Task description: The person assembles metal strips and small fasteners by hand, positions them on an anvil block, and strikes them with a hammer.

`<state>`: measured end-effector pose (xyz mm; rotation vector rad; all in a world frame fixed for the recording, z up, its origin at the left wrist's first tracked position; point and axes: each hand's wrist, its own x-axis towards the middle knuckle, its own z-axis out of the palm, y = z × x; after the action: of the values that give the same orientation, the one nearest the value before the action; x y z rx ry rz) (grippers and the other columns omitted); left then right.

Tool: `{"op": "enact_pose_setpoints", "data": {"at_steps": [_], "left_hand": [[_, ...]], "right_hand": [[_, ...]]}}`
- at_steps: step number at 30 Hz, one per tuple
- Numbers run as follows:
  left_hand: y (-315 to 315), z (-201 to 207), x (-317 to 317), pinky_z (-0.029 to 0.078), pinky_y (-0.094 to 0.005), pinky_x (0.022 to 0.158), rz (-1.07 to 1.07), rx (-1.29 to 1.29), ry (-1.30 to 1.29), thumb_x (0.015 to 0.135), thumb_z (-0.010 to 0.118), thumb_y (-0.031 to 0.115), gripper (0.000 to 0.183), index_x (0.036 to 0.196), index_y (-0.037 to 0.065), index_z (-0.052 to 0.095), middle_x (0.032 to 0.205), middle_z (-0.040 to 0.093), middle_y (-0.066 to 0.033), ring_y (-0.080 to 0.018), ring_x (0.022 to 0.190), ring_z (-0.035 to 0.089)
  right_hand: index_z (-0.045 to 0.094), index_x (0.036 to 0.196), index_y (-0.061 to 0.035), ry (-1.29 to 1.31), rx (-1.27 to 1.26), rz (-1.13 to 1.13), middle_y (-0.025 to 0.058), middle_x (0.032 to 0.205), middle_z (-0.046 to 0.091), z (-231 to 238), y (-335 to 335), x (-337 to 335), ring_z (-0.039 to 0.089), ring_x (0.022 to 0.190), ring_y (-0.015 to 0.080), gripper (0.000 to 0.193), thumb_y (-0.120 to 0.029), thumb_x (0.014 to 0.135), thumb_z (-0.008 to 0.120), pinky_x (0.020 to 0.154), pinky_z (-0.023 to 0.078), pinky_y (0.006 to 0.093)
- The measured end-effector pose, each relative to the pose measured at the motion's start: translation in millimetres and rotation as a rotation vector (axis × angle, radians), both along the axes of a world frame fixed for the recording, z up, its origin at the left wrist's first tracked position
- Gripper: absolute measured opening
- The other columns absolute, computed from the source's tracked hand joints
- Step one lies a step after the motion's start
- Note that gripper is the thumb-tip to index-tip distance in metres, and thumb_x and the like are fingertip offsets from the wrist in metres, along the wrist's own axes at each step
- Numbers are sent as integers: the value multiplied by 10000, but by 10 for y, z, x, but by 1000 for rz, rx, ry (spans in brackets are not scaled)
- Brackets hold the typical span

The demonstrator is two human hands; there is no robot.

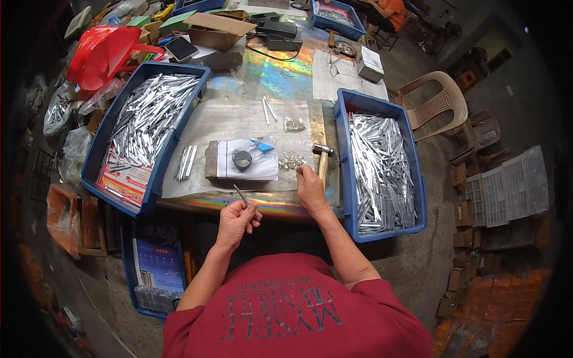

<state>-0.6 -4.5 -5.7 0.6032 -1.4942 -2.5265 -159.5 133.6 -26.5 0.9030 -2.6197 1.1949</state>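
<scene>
My left hand (234,224), at the table's front edge, is closed around a slim grey metal rod (240,193) pointing up and left. My right hand (310,188) has its fingertips pinched together beside a small heap of shiny metal pieces (292,161); what they hold, if anything, is too small to make out. A hammer (323,150) with a wooden handle lies just right of that hand. Between my hands and beyond them, a paper-topped block (262,168) carries a dark round metal piece (242,159). Several silver rods (186,163) lie left of the block.
Blue bins of silver rods flank me: the left bin (194,107) and the right bin (342,155). Farther back are two loose rods (269,110), a small bag of parts (294,123), a cardboard box (219,33) and a phone (181,49). A plastic chair (439,98) stands at right.
</scene>
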Motion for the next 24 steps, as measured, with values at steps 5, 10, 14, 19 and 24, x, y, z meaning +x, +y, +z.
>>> {"op": "enact_pose_setpoints", "data": {"at_steps": [5, 10, 14, 19, 24], "left_hand": [[-8, 8, 0, 359, -141, 376, -3, 8, -3, 801, 534, 173, 162, 741, 22, 519, 662, 567, -75, -66, 499, 516], [3, 31, -8, 364, -144, 380, -7, 7, -6, 798, 537, 169, 165, 731, 19, 522, 665, 567, -76, -72, 502, 517], [7, 25, -2, 365, -146, 388, -7, 6, 0, 793, 543, 159, 162, 730, 11, 538, 662, 568, -71, -69, 509, 515], [9, 29, -3, 356, -141, 398, -24, -24, 0, 790, 546, 160, 160, 743, 8, 560, 652, 568, -55, -53, 510, 502], [40, 66, -19, 346, -130, 414, -46, -61, -1, 789, 546, 161, 153, 773, 11, 572, 646, 564, -32, -35, 520, 483]], "right_hand": [[496, 805, -10, -30, -4, 21, 179, 745, 538, 22, 24, -6, 515, 734, 344, 79, -69, 753, 490, 634, 413, 397], [503, 786, -14, -60, -28, 22, 173, 733, 542, 50, 34, 11, 519, 727, 341, 68, -72, 752, 497, 630, 414, 392], [493, 777, -1, -157, -85, -10, 163, 692, 541, 112, 37, 53, 532, 680, 321, 90, -86, 752, 506, 597, 420, 371], [477, 755, 2, -517, -237, -18, 91, 605, 515, 115, 31, 152, 529, 580, 167, 124, -118, 778, 500, 520, 409, 280], [472, 724, -21, -795, -520, 185, -23, 590, 438, 235, -66, 480, 400, 534, 46, 134, -126, 806, 480, 478, 348, 193]]}}
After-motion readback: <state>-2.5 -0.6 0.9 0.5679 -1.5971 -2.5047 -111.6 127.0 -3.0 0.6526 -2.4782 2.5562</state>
